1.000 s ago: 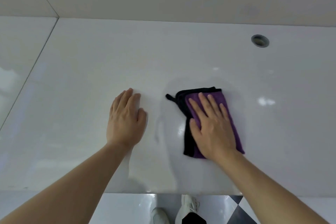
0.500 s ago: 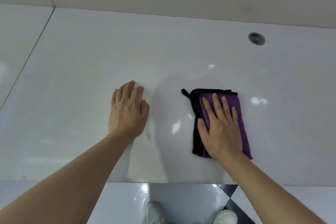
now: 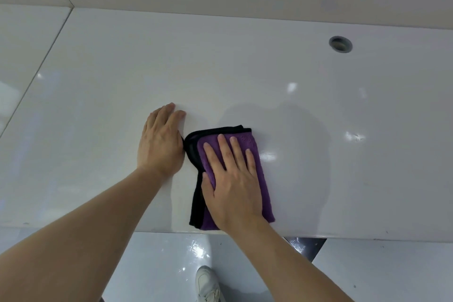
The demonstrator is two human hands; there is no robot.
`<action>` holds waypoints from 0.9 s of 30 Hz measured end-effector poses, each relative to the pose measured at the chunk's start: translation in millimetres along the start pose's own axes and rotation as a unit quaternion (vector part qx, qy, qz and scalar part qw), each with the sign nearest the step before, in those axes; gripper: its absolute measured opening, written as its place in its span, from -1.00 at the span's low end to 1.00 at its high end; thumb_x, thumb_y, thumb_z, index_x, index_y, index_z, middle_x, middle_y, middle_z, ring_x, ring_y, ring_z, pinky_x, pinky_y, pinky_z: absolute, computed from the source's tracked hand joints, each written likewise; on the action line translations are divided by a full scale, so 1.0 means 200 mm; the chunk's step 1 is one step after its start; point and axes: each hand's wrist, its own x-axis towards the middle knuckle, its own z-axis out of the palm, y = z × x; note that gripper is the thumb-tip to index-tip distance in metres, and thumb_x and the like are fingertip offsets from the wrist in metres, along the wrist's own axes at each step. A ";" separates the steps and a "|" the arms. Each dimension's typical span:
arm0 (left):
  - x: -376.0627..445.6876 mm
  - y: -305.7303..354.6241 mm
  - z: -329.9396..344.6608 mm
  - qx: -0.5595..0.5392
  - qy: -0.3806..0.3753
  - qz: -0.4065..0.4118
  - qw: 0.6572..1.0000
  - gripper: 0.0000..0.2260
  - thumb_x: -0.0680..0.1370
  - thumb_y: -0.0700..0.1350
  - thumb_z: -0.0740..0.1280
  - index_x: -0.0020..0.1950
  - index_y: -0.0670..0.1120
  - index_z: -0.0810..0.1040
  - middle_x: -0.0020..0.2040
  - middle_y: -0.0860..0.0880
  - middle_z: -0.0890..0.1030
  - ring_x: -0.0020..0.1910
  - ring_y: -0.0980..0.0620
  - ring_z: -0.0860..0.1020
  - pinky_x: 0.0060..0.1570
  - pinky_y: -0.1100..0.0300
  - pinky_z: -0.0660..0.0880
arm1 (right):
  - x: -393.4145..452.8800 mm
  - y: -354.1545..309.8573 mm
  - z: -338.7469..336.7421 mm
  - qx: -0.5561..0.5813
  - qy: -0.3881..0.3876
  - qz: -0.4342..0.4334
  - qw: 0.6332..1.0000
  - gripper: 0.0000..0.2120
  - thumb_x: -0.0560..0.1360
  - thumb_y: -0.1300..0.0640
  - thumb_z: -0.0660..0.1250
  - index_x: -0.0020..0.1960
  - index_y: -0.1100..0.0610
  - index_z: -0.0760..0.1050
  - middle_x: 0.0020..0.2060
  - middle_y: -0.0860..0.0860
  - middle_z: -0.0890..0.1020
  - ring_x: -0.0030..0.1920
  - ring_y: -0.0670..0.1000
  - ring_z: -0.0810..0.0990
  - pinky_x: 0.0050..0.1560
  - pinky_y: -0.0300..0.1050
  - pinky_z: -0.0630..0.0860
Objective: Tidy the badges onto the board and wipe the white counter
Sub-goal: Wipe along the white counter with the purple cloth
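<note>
A folded purple cloth with black edging lies on the glossy white counter, close to its front edge. My right hand presses flat on top of the cloth with the fingers spread. Just to its left, my left hand rests palm down on the bare counter and holds nothing. The cloth's black corner touches the side of that hand. No badges and no board are in view.
A round grey hole sits in the counter at the back right. A seam splits the counter from another white panel on the left. Below the front edge are a shiny floor and a white shoe.
My right hand has slid the cloth to the left, up against my left hand. The left hand has stayed flat on the counter.
</note>
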 end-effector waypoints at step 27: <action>0.00 1.14 0.45 -0.010 -0.009 -0.155 0.988 -0.53 0.66 0.01 0.04 0.58 -0.03 0.22 0.65 -0.11 0.08 0.63 -0.07 -0.03 0.59 -0.07 -0.15 | -0.15 1.46 -0.42 0.101 0.082 0.078 0.988 -0.56 0.68 0.21 0.20 0.56 0.12 0.37 0.57 0.00 0.34 0.63 0.05 0.18 0.62 0.15 0.09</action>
